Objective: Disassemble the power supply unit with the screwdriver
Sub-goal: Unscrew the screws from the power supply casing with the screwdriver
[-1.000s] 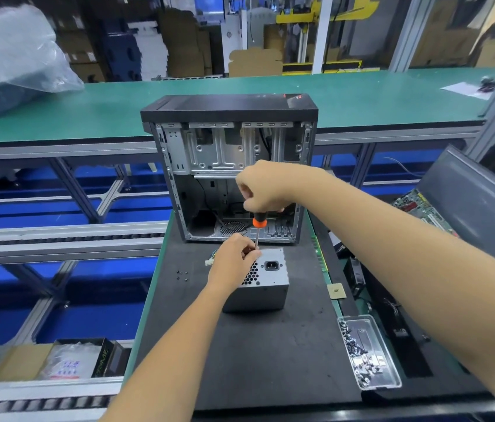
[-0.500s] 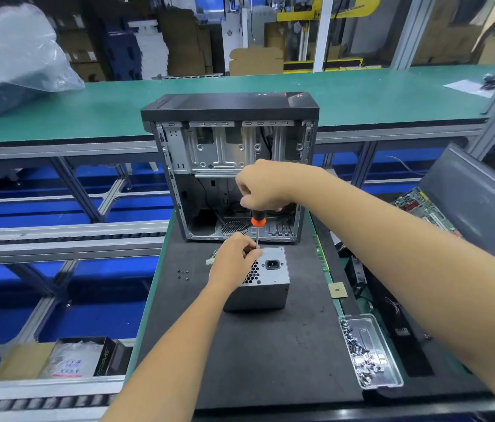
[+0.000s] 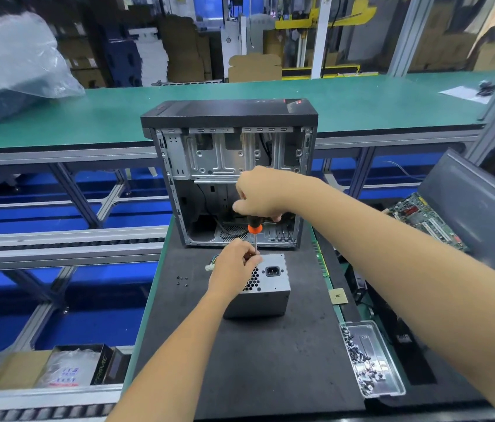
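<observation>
The power supply unit (image 3: 263, 284) is set on the worktop (image 3: 240, 360), directly below the right hand (image 3: 263, 194). The screwdriver (image 3: 254, 231) is gripped upright there, shaft approx. vertical; its tip is pinched and guided by the left hand (image 3: 234, 266) at the unit's far top edge.

L hand (image 3: 234, 268) fingers pinched, R hand (image 3: 263, 193) fisted above, both arms extended

Dark work mat (image 3: 270, 360), power supply unit (image 3: 266, 287), open computer case (image 3: 231, 175), loose screws (image 3: 181, 280), clear screw tray (image 3: 372, 359)
</observation>
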`<action>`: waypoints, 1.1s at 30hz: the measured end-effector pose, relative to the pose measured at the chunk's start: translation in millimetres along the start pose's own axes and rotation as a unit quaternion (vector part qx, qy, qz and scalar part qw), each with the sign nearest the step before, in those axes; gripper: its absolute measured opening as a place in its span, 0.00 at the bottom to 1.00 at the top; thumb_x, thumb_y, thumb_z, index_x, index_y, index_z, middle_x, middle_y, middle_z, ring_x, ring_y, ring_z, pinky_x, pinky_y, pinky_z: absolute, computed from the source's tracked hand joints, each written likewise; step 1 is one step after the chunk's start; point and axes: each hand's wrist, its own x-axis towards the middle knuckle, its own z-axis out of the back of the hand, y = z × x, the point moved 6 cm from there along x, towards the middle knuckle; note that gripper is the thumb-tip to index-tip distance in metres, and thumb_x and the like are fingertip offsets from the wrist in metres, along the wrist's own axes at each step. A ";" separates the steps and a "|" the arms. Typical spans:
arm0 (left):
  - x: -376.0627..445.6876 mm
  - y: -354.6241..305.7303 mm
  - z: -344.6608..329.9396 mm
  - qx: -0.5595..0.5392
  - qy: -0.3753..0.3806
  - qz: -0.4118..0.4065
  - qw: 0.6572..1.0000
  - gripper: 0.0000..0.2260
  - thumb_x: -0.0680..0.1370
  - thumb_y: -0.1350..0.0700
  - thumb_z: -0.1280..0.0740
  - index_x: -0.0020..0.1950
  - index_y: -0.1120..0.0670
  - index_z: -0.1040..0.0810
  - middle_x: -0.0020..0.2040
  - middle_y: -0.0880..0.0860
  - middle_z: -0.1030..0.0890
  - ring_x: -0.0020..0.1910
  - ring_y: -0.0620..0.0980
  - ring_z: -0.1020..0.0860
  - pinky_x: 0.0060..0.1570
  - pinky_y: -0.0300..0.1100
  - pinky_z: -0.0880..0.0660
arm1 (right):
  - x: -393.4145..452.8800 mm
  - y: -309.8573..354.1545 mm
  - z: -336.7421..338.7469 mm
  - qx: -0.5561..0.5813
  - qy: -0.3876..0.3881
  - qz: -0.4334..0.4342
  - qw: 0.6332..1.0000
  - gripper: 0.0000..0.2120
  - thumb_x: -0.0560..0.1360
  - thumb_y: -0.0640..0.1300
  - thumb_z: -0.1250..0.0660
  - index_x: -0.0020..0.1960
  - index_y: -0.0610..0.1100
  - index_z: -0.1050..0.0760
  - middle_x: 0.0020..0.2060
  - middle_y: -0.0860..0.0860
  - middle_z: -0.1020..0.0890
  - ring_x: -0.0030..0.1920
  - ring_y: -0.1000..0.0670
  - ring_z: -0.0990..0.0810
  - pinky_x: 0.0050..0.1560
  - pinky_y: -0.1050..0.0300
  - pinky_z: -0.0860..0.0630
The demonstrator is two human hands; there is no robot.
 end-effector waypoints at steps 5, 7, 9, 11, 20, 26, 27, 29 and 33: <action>0.0 -0.7 1.0 -0.005 0.003 0.000 1.000 0.04 0.76 0.51 0.32 0.42 0.46 0.25 0.41 0.43 0.27 0.39 0.39 0.27 0.38 0.33 0.34 | -5.3 -0.2 1.6 -0.017 0.031 0.024 0.999 0.09 0.69 0.38 0.32 0.49 0.42 0.22 0.45 0.48 0.20 0.45 0.47 0.23 0.36 0.58 0.27; -1.2 -2.1 1.3 -0.004 0.003 -0.001 1.000 0.05 0.76 0.51 0.32 0.41 0.45 0.26 0.41 0.43 0.27 0.39 0.39 0.27 0.38 0.33 0.34 | -6.9 -4.7 -1.3 -0.033 0.045 0.010 0.998 0.09 0.70 0.43 0.30 0.48 0.41 0.22 0.42 0.47 0.18 0.43 0.47 0.19 0.35 0.57 0.25; -2.7 -3.6 2.2 -0.003 0.001 -0.001 1.000 0.06 0.76 0.51 0.32 0.40 0.45 0.26 0.41 0.42 0.27 0.39 0.39 0.27 0.37 0.32 0.35 | -7.8 -9.4 -1.9 -0.038 0.053 -0.022 0.998 0.16 0.74 0.53 0.34 0.45 0.39 0.23 0.33 0.46 0.18 0.31 0.48 0.16 0.33 0.57 0.23; -2.6 -4.3 2.2 0.001 0.004 -0.004 1.000 0.06 0.76 0.52 0.32 0.40 0.46 0.27 0.40 0.42 0.28 0.38 0.39 0.28 0.37 0.32 0.35 | -5.6 -13.6 -1.5 -0.003 0.032 -0.063 0.997 0.18 0.79 0.54 0.40 0.39 0.40 0.26 0.28 0.47 0.20 0.22 0.50 0.20 0.28 0.60 0.27; -4.2 -7.7 3.5 0.004 0.013 -0.007 1.000 0.09 0.77 0.53 0.33 0.39 0.50 0.29 0.38 0.44 0.29 0.37 0.41 0.29 0.35 0.34 0.38 | -13.7 -1.2 -2.8 -0.026 0.104 -0.015 0.994 0.09 0.68 0.41 0.30 0.47 0.39 0.21 0.39 0.46 0.17 0.41 0.45 0.16 0.34 0.57 0.25; -8.6 -15.8 3.1 0.031 0.012 -0.016 0.999 0.09 0.79 0.54 0.36 0.39 0.51 0.31 0.40 0.45 0.29 0.41 0.46 0.30 0.41 0.41 0.34 | -13.4 -10.0 -9.8 -0.029 0.101 -0.076 0.992 0.16 0.79 0.47 0.41 0.37 0.38 0.27 0.27 0.44 0.19 0.23 0.47 0.19 0.29 0.59 0.23; -8.9 -16.6 2.9 0.037 0.011 -0.020 0.999 0.10 0.79 0.54 0.36 0.39 0.51 0.32 0.40 0.45 0.30 0.41 0.46 0.31 0.41 0.42 0.34 | -13.2 -10.5 -9.7 -0.033 0.099 -0.079 0.991 0.16 0.79 0.45 0.43 0.37 0.37 0.28 0.28 0.42 0.18 0.23 0.47 0.20 0.27 0.60 0.24; -8.3 -17.3 2.5 0.050 0.010 -0.024 0.998 0.11 0.79 0.54 0.36 0.38 0.50 0.33 0.39 0.45 0.31 0.42 0.47 0.31 0.42 0.43 0.32 | -13.8 -11.8 -10.2 -0.041 0.101 -0.076 0.991 0.14 0.78 0.41 0.44 0.38 0.37 0.27 0.32 0.40 0.17 0.22 0.47 0.22 0.27 0.60 0.24; -5.5 -22.0 1.8 0.079 0.007 -0.030 0.996 0.12 0.79 0.55 0.36 0.37 0.52 0.33 0.40 0.46 0.29 0.40 0.47 0.30 0.39 0.43 0.33 | -17.0 -17.1 -9.4 -0.026 0.110 -0.073 0.991 0.11 0.77 0.40 0.42 0.42 0.35 0.25 0.30 0.42 0.20 0.22 0.48 0.24 0.28 0.60 0.26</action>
